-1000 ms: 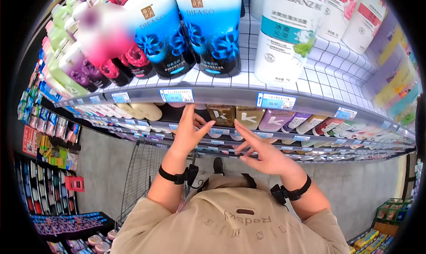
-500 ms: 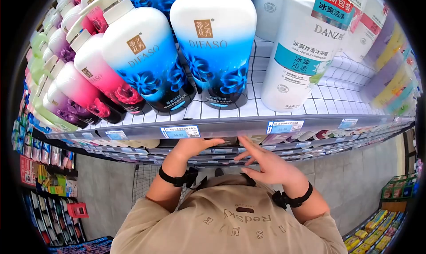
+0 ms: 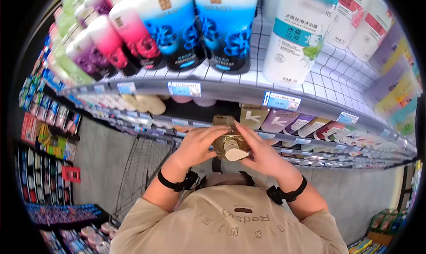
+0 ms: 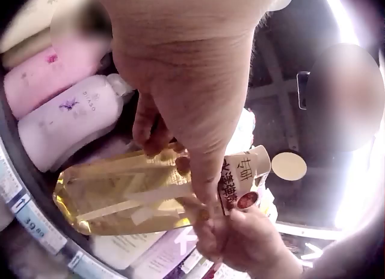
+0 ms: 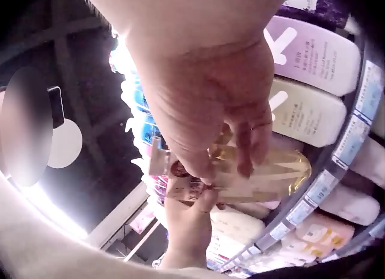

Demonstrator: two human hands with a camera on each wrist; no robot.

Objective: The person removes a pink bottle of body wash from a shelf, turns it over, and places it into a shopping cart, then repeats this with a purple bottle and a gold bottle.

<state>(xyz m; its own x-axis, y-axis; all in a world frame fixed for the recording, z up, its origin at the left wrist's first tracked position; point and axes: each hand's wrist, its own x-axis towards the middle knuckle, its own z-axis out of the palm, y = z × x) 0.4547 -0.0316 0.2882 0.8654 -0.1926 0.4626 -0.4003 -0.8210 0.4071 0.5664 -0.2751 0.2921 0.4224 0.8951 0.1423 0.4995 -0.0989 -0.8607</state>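
Observation:
A clear amber pump bottle [image 3: 225, 123] with a beige pump top [image 3: 236, 154] is between both hands in front of the lower shelf. My left hand [image 3: 197, 145] grips its left side with fingers over the front. The right hand [image 3: 266, 152] grips the opposite side, its fingers along the bottle near the neck. In the left wrist view, the golden body [image 4: 114, 201] lies across the frame, and thumbs meet by the labelled upper part [image 4: 240, 182]. The right wrist view shows the bottle's rounded base [image 5: 295, 173] pointing towards the shelf edge.
Blue-and-white DIFASO bottles [image 3: 175, 36] and a white DANZ bottle [image 3: 293, 45] stand on the upper shelf [image 3: 248, 83]. Below, a gold bottle [image 3: 252, 116] and a lilac bottle [image 3: 278, 120] stand right of a dark gap. A wire cart [image 3: 142, 169] is at left.
Earlier, both hands were at the lower shelf, fingers spread, with no bottle between them. Now they hold the amber bottle out from the shelf, and a dark gap shows in the row.

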